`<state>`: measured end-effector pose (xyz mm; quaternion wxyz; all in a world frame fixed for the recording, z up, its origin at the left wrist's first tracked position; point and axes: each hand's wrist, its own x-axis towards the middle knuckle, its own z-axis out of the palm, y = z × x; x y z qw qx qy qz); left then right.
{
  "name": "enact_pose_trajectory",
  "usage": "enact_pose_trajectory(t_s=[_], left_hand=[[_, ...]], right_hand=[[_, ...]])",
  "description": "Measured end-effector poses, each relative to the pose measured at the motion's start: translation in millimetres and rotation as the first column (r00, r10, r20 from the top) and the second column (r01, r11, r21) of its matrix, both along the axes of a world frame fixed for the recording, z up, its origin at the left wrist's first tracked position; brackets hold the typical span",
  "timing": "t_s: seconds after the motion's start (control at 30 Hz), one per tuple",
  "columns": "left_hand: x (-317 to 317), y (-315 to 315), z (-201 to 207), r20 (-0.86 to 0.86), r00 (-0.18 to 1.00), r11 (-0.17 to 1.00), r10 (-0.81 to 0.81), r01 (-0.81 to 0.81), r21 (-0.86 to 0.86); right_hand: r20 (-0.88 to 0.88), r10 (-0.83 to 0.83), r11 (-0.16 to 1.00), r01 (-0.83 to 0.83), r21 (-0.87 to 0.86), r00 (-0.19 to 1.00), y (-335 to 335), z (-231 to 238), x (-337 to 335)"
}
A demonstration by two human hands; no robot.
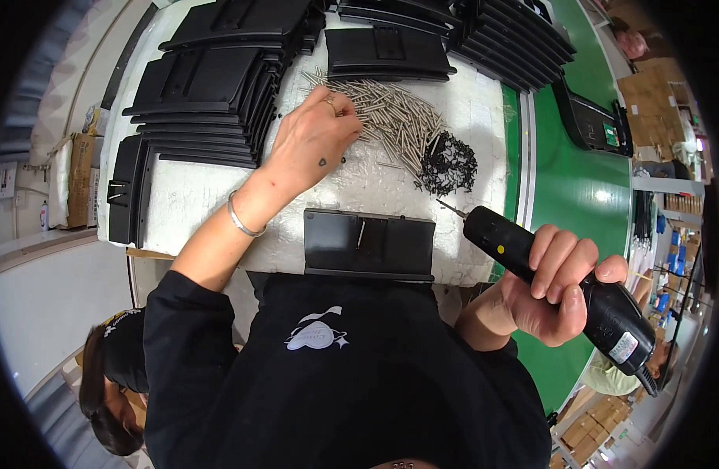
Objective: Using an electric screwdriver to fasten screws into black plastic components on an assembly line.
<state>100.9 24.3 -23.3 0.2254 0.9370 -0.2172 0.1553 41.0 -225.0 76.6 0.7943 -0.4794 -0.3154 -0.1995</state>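
Observation:
My right hand (559, 285) grips a black corded electric screwdriver (492, 236). Its bit points up and left, with the tip just below a heap of small black screws (451, 164). At the left edge of a pile of thin silver metal pins (398, 117), my left hand (312, 137) has its fingers curled together; whatever they may hold is hidden. Close to my body lies a black plastic panel (402, 246), and a single silver pin (362, 233) rests on it.
Stacked black panels (195, 86) stand at the left, and more panels (516, 43) are piled at the far right. Another black panel (387, 51) lies behind the pins. A green work surface (566, 211) runs along the right. Someone in dark clothes (121, 352) is at the lower left.

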Motion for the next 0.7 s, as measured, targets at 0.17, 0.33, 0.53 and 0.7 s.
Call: enact_pose_trajectory(t_s=[0.17,0.33,0.53,0.7], left_hand=[[-8,-3,-2,0.000,1.000,0.997,-0.007,0.007,-0.083],[-8,0,-6,-0.022,0.999,0.998,-0.045,0.044,-0.046],[-18,2,-4,0.019,0.999,0.988,-0.036,0.039,-0.151],[-30,1,-3,-0.075,0.993,0.990,-0.086,0.076,-0.119]], right_hand=[[-0.016,0.008,1.000,-0.008,-0.018,1.000,3,-2,-4],[-0.026,0.015,1.000,-0.016,-0.010,1.000,6,-1,-4],[-0.032,-0.001,1.000,0.001,-0.013,0.999,6,-3,-3],[-0.038,0.010,0.999,-0.011,-0.030,0.999,7,-4,-4]])
